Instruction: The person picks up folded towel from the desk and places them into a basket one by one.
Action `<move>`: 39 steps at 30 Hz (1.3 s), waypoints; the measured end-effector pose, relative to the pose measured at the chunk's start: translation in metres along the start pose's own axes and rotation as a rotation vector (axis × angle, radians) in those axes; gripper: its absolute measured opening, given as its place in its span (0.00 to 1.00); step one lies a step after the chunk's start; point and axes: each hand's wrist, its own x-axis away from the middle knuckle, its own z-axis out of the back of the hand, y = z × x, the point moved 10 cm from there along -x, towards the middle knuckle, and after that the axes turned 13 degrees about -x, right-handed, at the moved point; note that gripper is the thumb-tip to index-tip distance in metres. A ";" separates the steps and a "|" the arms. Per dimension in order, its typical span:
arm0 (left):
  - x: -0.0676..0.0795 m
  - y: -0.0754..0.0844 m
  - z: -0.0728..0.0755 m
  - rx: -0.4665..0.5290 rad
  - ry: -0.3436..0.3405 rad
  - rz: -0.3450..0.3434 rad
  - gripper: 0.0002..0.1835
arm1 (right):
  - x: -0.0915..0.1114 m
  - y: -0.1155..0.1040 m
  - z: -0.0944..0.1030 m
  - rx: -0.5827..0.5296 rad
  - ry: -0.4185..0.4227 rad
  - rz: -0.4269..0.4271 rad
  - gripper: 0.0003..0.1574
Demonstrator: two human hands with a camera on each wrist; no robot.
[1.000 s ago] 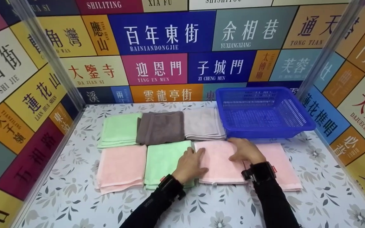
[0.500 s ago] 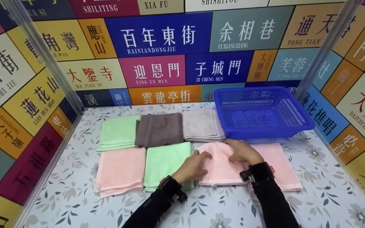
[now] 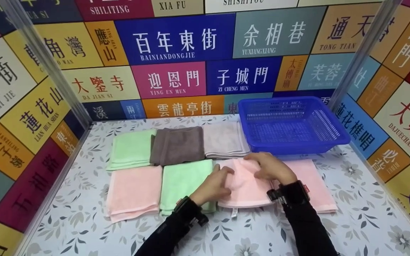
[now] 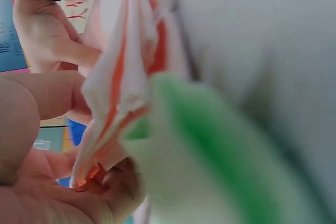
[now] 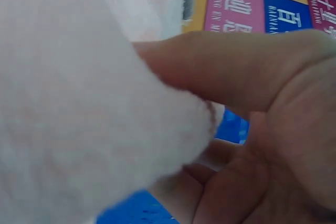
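Note:
A folded pink towel (image 3: pixel 245 188) bulges up between my two hands, and a small white tag sticks out from its front edge. My left hand (image 3: pixel 212 186) grips its left side; the left wrist view shows the folded pink layers (image 4: pixel 118 82) between thumb and fingers. On the other side my right hand (image 3: pixel 274 170) pinches the right edge, with its thumb (image 5: pixel 210 66) over the cloth in the right wrist view. Right beside the left hand lies a folded green towel (image 3: pixel 187 181). Another pink towel (image 3: pixel 310 185) lies partly behind the right wrist.
A blue plastic basket (image 3: pixel 294 145) stands at the back right. The back row holds a green towel (image 3: pixel 132 147), a dark brown towel (image 3: pixel 178 144) and a pale grey towel (image 3: pixel 224 138). One more pink towel (image 3: pixel 135 190) lies front left. Sign-printed walls enclose the table.
Both hands have closed on the pink towel's sides. Its middle has bunched and lifted, its front edge has curved, and the tag hangs further out.

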 end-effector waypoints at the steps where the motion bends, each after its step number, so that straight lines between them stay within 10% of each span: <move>1: 0.001 0.002 0.005 -0.001 0.005 -0.005 0.34 | 0.003 -0.006 0.003 0.001 0.010 0.014 0.42; 10: -0.001 0.017 0.054 0.020 0.134 -0.078 0.35 | 0.016 -0.043 0.050 -0.067 0.272 0.219 0.27; 21: -0.073 0.038 0.086 -0.068 0.265 -0.093 0.33 | -0.013 -0.032 0.123 -0.042 0.371 0.145 0.37; 39: -0.177 0.048 0.053 -0.186 0.185 -0.010 0.35 | -0.055 0.034 0.171 0.042 0.506 0.104 0.50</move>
